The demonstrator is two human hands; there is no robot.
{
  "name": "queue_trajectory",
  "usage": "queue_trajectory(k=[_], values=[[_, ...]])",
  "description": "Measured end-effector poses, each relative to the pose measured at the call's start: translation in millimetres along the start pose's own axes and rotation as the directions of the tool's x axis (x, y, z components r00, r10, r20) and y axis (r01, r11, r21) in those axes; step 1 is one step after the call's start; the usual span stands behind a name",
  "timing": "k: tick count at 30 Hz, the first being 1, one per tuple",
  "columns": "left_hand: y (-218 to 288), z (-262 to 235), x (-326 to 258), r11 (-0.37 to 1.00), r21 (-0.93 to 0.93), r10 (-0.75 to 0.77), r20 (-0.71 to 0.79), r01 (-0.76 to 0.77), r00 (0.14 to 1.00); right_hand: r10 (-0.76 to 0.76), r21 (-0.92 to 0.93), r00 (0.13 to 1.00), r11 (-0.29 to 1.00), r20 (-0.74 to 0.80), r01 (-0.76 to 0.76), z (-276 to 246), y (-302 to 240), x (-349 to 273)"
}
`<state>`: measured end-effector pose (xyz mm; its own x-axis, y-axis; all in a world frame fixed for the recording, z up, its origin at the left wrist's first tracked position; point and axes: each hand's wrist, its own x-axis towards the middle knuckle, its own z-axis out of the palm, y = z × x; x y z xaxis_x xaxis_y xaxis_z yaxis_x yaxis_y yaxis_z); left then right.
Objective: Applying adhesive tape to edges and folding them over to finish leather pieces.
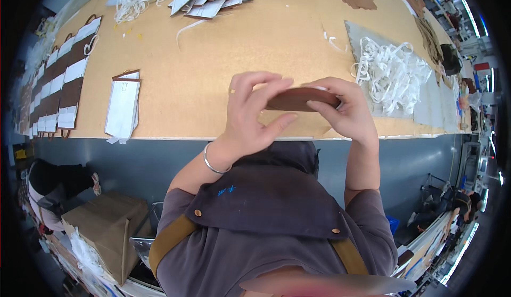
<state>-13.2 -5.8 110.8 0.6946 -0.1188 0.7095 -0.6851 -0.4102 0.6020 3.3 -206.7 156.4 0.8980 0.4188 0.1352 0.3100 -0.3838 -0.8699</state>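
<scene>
A wide workbench (213, 73) with a tan, cork-like top fills the upper part of the view, its near edge running above a grey-blue front panel (133, 161). Below the panel, to the bench's lower left, a brown cardboard box (109, 228) stands on the floor beside a heap of white scraps (85, 254). To the right of the bench, long strip lights (468, 7) shine over shelving and clutter, and more bright strips (460, 252) glow low down at the bench's lower right.
</scene>
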Motion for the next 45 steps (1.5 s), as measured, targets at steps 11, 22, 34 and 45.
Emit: queue_trajectory(k=[11,22,34,45], values=[[-20.8,2.1,-12.9,0.63,-0.651,-0.229,0.366,0.424,0.902,-0.004,-0.003,0.989,1.0,0.147,0.004,5.2,-8.9,-0.5],[-29.8,5.9,-7.4,0.408,-0.746,-0.29,0.441,0.526,0.85,0.214,0.355,0.942,0.886,0.259,-0.299,-2.6,15.6,13.3],[-25.2,3.7,-7.4,0.201,-0.776,-0.401,0.491,0.598,0.773,0.201,0.301,0.953,0.916,0.227,-0.265,1.9,11.0,15.8],[-31.5,-0.8,-9.1,-0.118,-0.718,-0.397,0.667,0.686,0.63,0.211,0.255,0.95,0.929,0.23,-0.268,5.3,4.4,21.2]])
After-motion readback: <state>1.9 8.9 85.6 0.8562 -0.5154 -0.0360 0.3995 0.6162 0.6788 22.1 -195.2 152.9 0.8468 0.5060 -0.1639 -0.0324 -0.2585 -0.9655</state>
